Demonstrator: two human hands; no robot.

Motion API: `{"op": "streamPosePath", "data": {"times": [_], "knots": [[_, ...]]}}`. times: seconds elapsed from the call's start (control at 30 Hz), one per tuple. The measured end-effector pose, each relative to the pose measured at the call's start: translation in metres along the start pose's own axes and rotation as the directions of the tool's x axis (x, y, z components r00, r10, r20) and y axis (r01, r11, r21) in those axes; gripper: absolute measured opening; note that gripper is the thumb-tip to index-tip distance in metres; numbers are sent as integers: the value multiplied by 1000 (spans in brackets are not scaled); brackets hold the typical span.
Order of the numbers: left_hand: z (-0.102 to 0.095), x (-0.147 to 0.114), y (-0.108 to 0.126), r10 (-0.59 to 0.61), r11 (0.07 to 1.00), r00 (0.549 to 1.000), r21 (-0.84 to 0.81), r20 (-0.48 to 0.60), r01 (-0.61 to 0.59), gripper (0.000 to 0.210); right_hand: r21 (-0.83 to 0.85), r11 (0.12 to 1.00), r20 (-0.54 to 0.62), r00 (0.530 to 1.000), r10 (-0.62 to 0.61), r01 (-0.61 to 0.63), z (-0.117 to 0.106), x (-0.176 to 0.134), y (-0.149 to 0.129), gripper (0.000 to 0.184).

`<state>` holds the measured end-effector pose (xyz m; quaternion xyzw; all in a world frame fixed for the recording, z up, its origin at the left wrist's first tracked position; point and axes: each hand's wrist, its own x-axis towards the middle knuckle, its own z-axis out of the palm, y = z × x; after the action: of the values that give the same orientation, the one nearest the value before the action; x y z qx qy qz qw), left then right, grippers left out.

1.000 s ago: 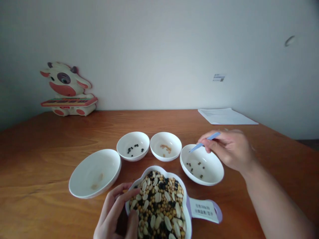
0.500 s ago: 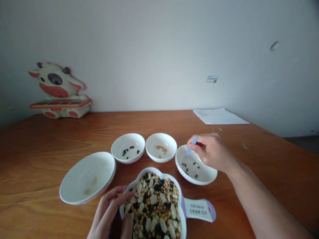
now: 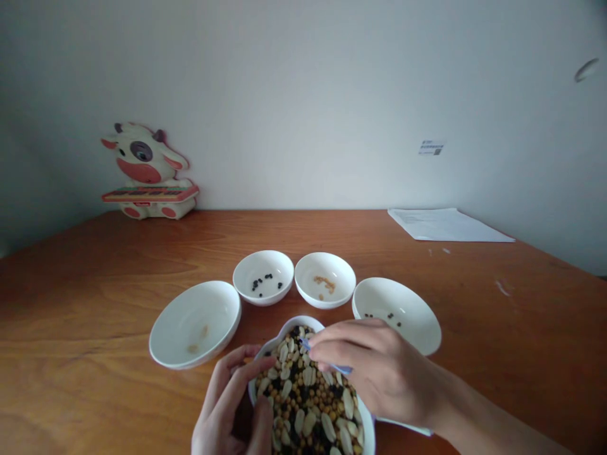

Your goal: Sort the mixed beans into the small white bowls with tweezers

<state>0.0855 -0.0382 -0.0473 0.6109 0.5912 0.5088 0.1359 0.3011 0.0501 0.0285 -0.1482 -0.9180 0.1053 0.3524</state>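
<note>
My left hand (image 3: 234,404) grips the left rim of a white and lilac dish (image 3: 368,430) with a wavy edge and a handle, its fingers curled over the side. Inside lies a mix of peanuts (image 3: 327,427), black beans and small yellow beans. My right hand (image 3: 379,366) is closed on light blue tweezers (image 3: 342,369), their tip down at the mix near the dish's far side; what the tip touches is too small to tell. This hand hides much of the handle and part of the right bowl (image 3: 429,328), which holds a few small dark grains.
A large white bowl (image 3: 164,328) on the left holds pale pieces. Behind stand a bowl (image 3: 241,272) with black beans and a bowl (image 3: 348,272) with small orange-tan bits. A cow toy keyboard (image 3: 152,193) and white papers (image 3: 448,225) lie farther back, by the wall.
My right hand has moved with the tweezers from above the right bowl, left and nearer, over the mix in the dish. My left hand stays on the rim. The whole view has shifted a little.
</note>
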Motion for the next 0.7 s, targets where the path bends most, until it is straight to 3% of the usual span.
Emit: {"op": "streamPosePath", "data": {"times": [0.13,0.23,0.43,0.6,0.7], "knots": [[-3,0,-1,-40,999,999,8,16,40,27,48,999,57,998,21,-24,10,-1,2,31],[-2,0,2,-62,998,998,-7,22,62,27,82,996,20,999,45,-47,10,-1,0,23],[4,-1,10,-86,996,994,-45,-60,83,25,67,993,-47,994,99,-96,12,-4,1,28],[1,-3,3,-58,998,998,-25,22,59,27,69,992,-50,992,113,-109,15,-5,5,26],[-1,-2,0,-36,999,999,-22,17,37,27,76,990,-49,991,121,-117,14,-3,3,22]]}}
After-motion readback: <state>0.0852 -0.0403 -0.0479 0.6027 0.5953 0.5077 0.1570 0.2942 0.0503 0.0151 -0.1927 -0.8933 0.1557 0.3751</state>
